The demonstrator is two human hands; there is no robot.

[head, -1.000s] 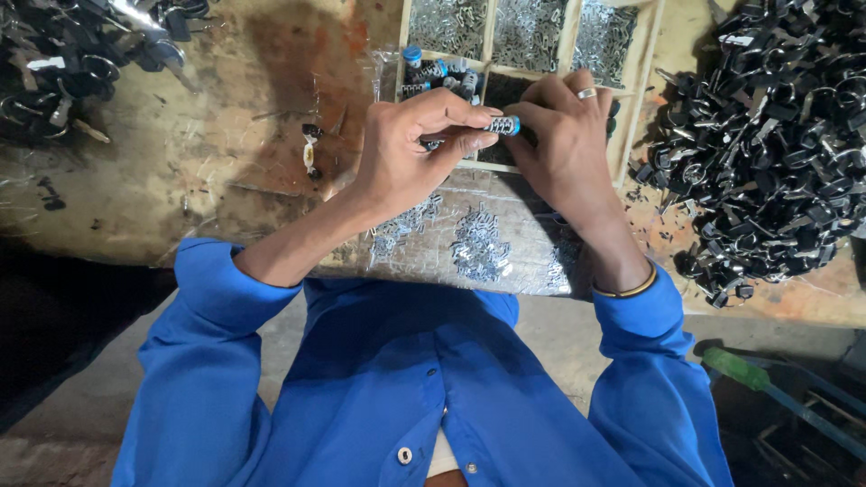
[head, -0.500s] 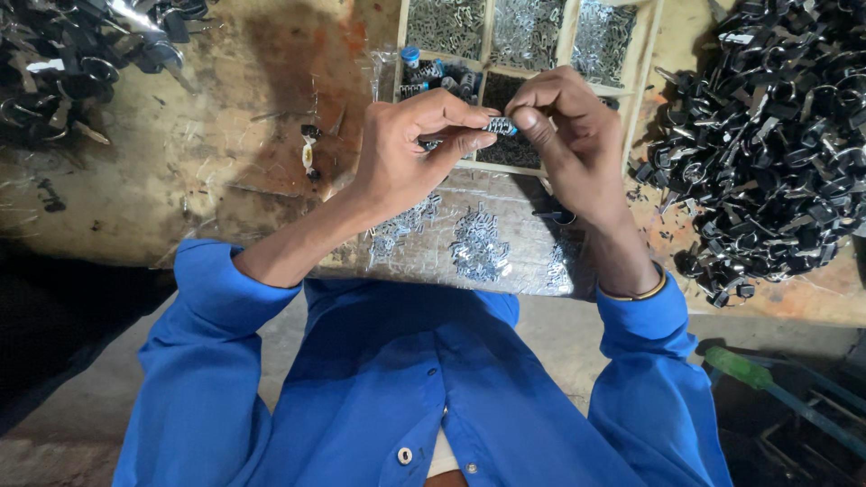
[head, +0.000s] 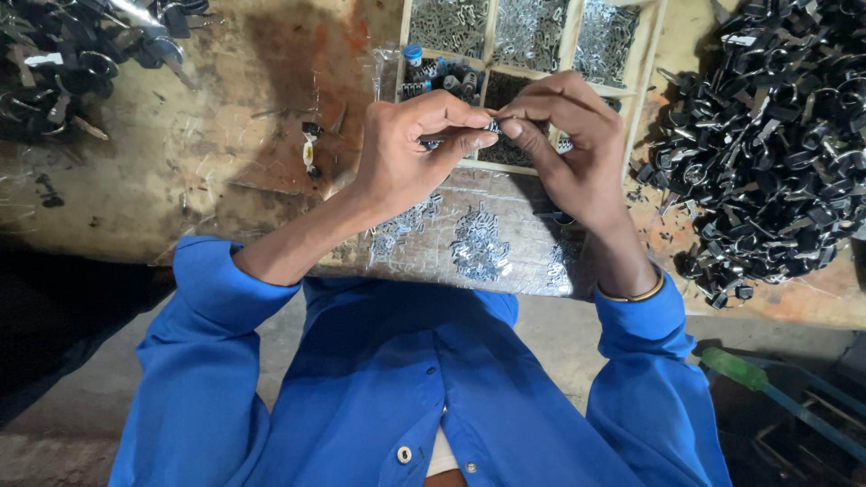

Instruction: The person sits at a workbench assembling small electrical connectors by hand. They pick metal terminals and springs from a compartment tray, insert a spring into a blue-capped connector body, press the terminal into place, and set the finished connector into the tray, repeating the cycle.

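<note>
Above the worktop's (head: 180,198) near edge, we pinch a small, stiff, light metal part (head: 492,127) between left hand (head: 410,149) and right hand (head: 568,144) fingertips, both closed on it.

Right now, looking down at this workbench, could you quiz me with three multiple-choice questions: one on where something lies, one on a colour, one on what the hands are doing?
1. Where does the big heap of black metal parts lie?
A. On the bench at the right of the picture
B. Inside the wooden tray
C. On the person's lap

2. What colour are the shirt sleeves?
A. Red
B. Blue
C. White

3. How do the left hand and right hand stand?
A. Both flat on the bench
B. Fingertips pinched together on one small metal piece
C. Far apart, each empty

Answers: 1 A, the heap spreads beside the divided wooden tray, not in it. 2 B, both sleeves are plainly blue. 3 B, the fingertips meet over the tray around the small piece.
</note>
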